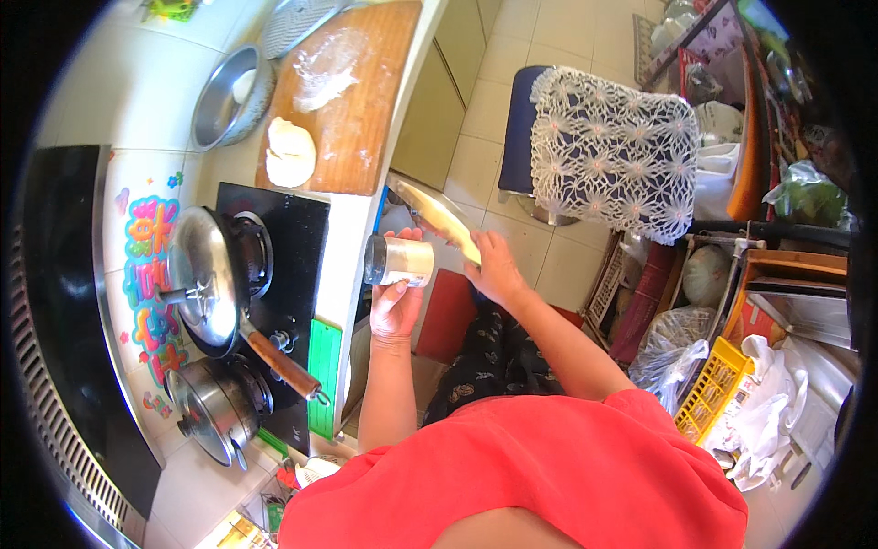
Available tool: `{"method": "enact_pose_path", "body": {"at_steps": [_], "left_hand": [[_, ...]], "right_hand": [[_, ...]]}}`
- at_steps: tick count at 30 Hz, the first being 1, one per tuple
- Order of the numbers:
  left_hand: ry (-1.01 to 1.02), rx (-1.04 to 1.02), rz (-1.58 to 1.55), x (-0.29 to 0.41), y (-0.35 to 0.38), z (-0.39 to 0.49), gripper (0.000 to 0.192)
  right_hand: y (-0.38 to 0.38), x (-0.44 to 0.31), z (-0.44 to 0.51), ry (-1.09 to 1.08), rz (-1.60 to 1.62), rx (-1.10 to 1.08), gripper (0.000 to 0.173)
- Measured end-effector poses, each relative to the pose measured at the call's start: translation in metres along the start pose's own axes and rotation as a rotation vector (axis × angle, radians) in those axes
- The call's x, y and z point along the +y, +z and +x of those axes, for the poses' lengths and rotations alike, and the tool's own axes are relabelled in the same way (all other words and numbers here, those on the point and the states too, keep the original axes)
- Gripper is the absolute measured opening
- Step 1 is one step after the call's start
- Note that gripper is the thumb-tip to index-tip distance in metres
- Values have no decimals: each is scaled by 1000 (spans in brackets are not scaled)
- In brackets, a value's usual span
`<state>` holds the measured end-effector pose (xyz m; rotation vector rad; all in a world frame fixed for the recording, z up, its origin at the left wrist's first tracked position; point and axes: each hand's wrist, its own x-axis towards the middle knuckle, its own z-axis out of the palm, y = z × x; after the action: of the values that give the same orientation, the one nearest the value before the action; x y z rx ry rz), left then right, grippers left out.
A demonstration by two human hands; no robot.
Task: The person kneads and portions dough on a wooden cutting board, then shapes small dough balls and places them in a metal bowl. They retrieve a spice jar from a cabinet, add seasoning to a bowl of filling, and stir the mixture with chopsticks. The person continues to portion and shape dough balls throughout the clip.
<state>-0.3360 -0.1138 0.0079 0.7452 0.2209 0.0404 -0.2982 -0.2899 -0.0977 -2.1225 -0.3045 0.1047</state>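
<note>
In my left hand (396, 309) is a clear jar (409, 262) with a black lid (375, 259), tipped on its side. Its contents look pale, and a label with writing shows near my thumb. My right hand (499, 269) grips the near end of a pale yellow cabinet panel (439, 216), a door or drawer front standing out from below the counter. Whatever lies inside the cabinet is mostly hidden. Beyond my hands, a lump of dough (290, 152) rests on a floured wooden board (370, 117).
A lidded wok (206, 281) and a lidded pot (212, 408) sit on the black gas hob (295, 240), the wok's wooden handle reaching over the counter edge. Behind the board stands a metal bowl (230, 103). A lace-covered stool (610, 151) and loaded shelves (789, 264) flank the right.
</note>
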Motion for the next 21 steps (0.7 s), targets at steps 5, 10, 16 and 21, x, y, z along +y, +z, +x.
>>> {"method": "enact_pose_path", "body": {"at_steps": [5,10,16,21], "left_hand": [[79,-144,45,34,40,3,85],[76,-149,-38,42,35,1,81],[-150,395,302,-33,-43,-16,66],[-165,942,543,-91,-139,10,65]], "right_hand": [[23,-13,-16,193,125,-207,54],[16,2,-2,222,-19,-121,50],[-29,39,32,-24,-110,-63,44],[-59,52,62,-206,-204,-6,46]]}}
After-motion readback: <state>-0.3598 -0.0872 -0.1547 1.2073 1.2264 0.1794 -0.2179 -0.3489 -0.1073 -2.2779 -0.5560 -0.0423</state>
